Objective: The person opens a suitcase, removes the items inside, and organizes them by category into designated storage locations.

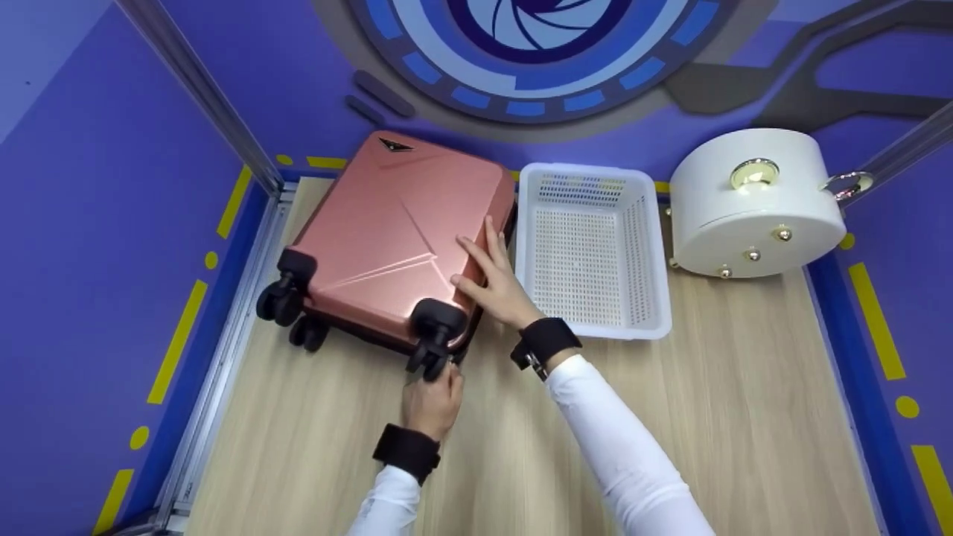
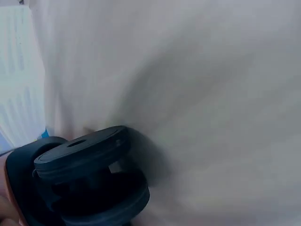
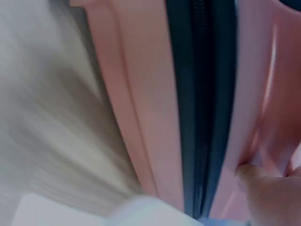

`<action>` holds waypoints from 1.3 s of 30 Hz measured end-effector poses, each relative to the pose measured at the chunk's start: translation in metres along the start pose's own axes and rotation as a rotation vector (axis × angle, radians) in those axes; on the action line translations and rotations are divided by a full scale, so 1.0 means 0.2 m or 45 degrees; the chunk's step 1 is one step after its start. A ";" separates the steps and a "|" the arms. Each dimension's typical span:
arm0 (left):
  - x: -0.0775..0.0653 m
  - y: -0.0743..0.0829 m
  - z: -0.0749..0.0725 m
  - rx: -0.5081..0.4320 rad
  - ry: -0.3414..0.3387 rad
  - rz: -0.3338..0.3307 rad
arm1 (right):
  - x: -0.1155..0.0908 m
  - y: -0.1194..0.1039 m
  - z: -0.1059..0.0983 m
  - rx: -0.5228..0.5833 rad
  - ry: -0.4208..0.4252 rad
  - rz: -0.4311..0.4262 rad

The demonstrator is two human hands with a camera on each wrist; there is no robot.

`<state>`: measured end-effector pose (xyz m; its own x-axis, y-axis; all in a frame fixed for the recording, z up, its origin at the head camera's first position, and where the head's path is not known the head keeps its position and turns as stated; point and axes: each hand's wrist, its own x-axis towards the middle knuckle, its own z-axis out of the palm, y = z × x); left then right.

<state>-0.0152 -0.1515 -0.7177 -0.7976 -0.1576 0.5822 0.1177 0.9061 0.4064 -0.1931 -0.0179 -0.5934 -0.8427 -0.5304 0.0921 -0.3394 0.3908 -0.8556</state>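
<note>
A pink hard-shell suitcase [image 1: 417, 231] lies flat, its black wheels [image 1: 439, 327] toward me. At its near right corner, below a wheel, my left hand [image 1: 433, 402] is curled; it seems to pinch the zipper pull, though the wheel partly hides the fingertips. In the left wrist view a double caster wheel [image 2: 89, 174] fills the lower left. My right hand [image 1: 495, 283] rests with spread fingers on the suitcase's right edge. The right wrist view shows the black zipper [image 3: 202, 108] running along the side, with a fingertip [image 3: 254, 181] touching the pink shell.
Right of the suitcase stands a white perforated plastic basket [image 1: 659, 290], close beside it. Farther right is a white rounded box [image 1: 744, 193] with gold handles and small round feet. Blue walls enclose the wooden surface [image 1: 744, 417] at the back and sides.
</note>
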 end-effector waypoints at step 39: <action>0.12 -0.31 -0.28 0.021 -0.003 0.017 | -0.14 -0.07 0.15 -0.280 0.085 -0.312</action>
<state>-0.0084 -0.2340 -0.6904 -0.7975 -0.1447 0.5857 0.1184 0.9144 0.3871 -0.1519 -0.0324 -0.5990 -0.7480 -0.5809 0.3211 -0.6114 0.4148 -0.6739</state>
